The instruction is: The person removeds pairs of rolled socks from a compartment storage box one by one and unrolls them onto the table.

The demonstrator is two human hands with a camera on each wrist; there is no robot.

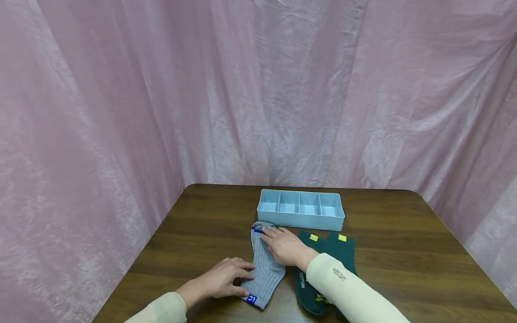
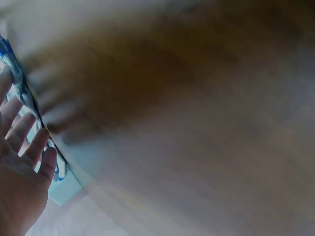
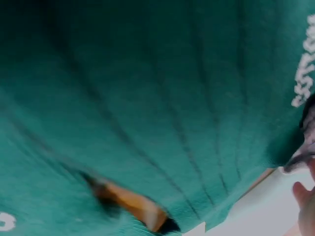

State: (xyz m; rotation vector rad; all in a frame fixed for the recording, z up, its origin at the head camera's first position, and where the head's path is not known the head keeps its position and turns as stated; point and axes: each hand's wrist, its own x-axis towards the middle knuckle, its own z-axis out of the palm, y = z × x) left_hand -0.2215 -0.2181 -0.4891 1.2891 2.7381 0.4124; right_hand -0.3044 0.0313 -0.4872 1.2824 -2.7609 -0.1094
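A grey ribbed sock with blue bands lies flat on the table, running lengthwise away from me. My right hand rests on its far part, fingers extended over it. At the near left edge is my left hand, fingers loosely spread and thumb by the blue label. The left wrist view has this hand with its palm showing and the sock edge-on beyond. Under my right forearm lie two dark green socks with yellow stickers; green ribbed fabric fills most of the right wrist view.
A light blue tray with several compartments stands behind the socks. The brown wooden table extends to both sides. Pink curtains hang behind and around it.
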